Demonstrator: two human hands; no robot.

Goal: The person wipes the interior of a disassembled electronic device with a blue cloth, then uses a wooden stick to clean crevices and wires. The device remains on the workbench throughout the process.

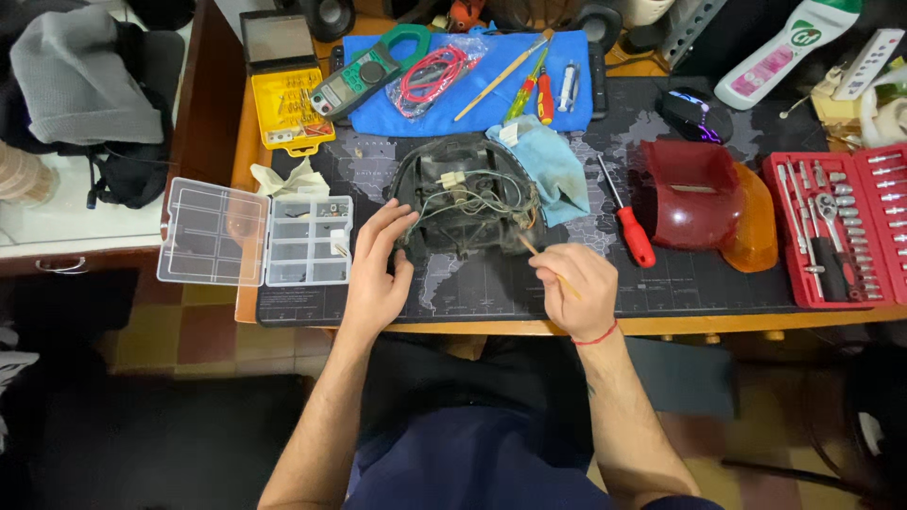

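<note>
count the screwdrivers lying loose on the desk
3. A red-handled screwdriver lies on the mat right of the black housing; a green-handled one and a small red one lie on the blue cloth. Others may sit in the tool cases.

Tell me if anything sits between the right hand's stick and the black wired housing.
Nothing visible does. The right hand holds a thin wooden stick whose tip points at the black wired housing, which the left hand steadies.
</note>
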